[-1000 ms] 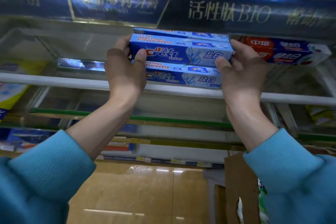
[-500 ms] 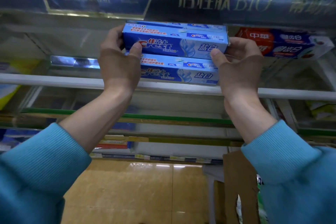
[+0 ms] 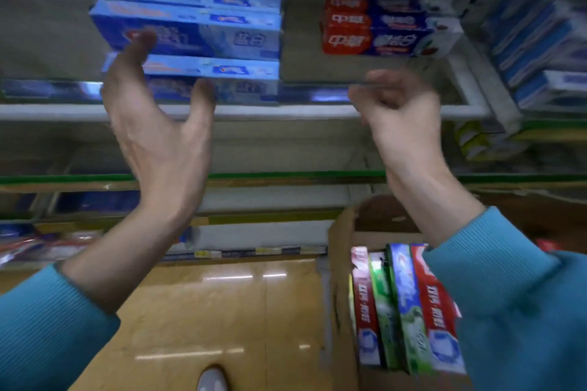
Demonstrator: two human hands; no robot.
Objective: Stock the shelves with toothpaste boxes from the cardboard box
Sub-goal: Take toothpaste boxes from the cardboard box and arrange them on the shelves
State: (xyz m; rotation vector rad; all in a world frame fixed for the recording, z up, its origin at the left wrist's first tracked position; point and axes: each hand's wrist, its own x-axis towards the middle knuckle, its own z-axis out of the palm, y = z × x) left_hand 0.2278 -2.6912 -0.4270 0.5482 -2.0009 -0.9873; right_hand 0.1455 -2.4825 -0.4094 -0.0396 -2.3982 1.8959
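Observation:
A stack of blue toothpaste boxes (image 3: 203, 32) lies on the upper shelf (image 3: 286, 111). My left hand (image 3: 158, 127) is in front of the stack's left end, fingers spread and holding nothing. My right hand (image 3: 400, 114) hangs to the right of the stack, fingers loosely curled and empty, blurred by motion. Low on the right stands the cardboard box (image 3: 340, 263) with several upright toothpaste boxes (image 3: 406, 305) in red, green and blue. My right sleeve covers part of them.
Red and blue toothpaste boxes (image 3: 381, 28) sit on the same shelf to the right of the blue stack. More boxed goods (image 3: 540, 41) fill the far right. Lower shelves with green edges (image 3: 286, 175) run below. A tan tiled floor (image 3: 222, 311) lies underneath.
Both hands have let go of the top blue box, which now rests on the stack. The hands have drawn back and down, and the view has tilted down, showing the cardboard box.

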